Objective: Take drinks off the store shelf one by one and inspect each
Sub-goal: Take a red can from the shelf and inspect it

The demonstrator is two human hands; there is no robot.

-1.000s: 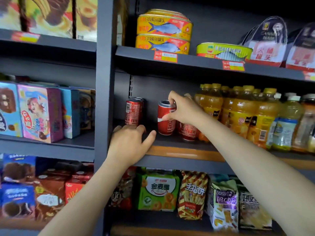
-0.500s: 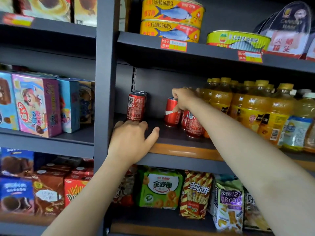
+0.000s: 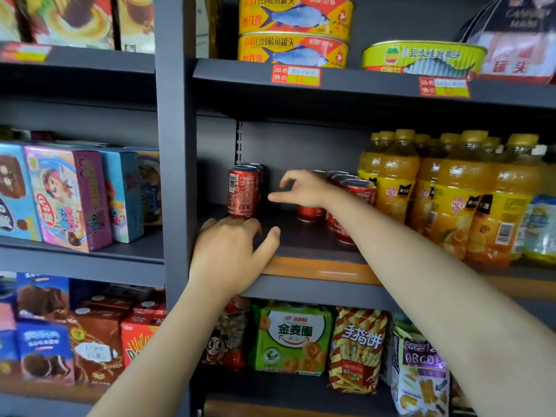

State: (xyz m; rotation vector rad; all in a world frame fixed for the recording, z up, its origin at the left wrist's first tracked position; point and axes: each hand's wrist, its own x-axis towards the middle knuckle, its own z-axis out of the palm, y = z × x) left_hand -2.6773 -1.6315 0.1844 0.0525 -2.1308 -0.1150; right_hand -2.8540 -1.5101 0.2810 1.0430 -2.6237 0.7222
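Observation:
Red soda cans stand on the dark middle shelf (image 3: 304,245). One can (image 3: 243,191) stands at the left with another behind it. A group of red cans (image 3: 358,191) stands to the right, partly hidden by my right arm. My right hand (image 3: 302,189) hovers in front of that group with fingers spread and nothing in it. My left hand (image 3: 231,251) lies flat on the shelf's front edge, fingertips just below the left can. Orange juice bottles (image 3: 451,194) fill the shelf's right side.
Fish tins (image 3: 293,31) sit on the shelf above. Snack boxes (image 3: 60,194) stand in the left bay. Snack bags (image 3: 293,338) fill the shelf below. A grey upright post (image 3: 174,145) divides the two bays.
My right hand set the red can back among the cans on the right, let go and drew left with open fingers. My left hand stayed on the shelf edge.

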